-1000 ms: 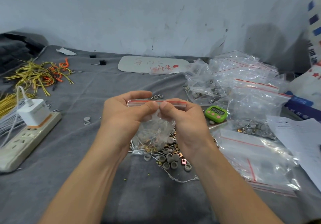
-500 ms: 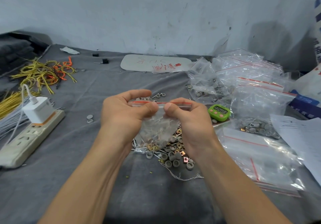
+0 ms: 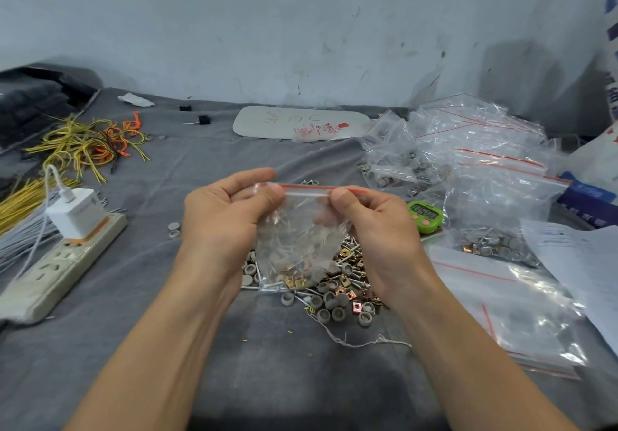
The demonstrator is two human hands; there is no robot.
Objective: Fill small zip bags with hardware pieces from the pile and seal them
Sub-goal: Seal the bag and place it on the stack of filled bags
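In the middle of the frame, both hands hold a small clear bag (image 3: 297, 240) up by its top edge. The left hand (image 3: 220, 216) pinches the left end of the red zip strip (image 3: 309, 190), thumb in front and fingers curled behind. The right hand (image 3: 378, 226) pinches the right end the same way. A stretch of strip shows between the two thumbs. Whether the strip is closed there cannot be told. The bag hangs down between the palms, with screws, brass-coloured square pieces and grey caps gathered at its bottom.

Just below and behind the bag, the pile (image 3: 337, 293) of the same pieces lies on the grey cloth (image 3: 160, 313). A white thread (image 3: 361, 342) trails from its lower edge.

To the right of the right hand sits a green timer (image 3: 425, 215). Filled bags (image 3: 468, 156) heap up in the upper right, and flat bags (image 3: 521, 313) lie in the lower right beside a sheet of paper (image 3: 582, 263).

At the left edge, a power strip (image 3: 57, 270) carries a white charger (image 3: 75, 211). Yellow and orange wires (image 3: 83, 143) lie in the upper left. Two loose caps (image 3: 174, 229) rest just left of the left hand.
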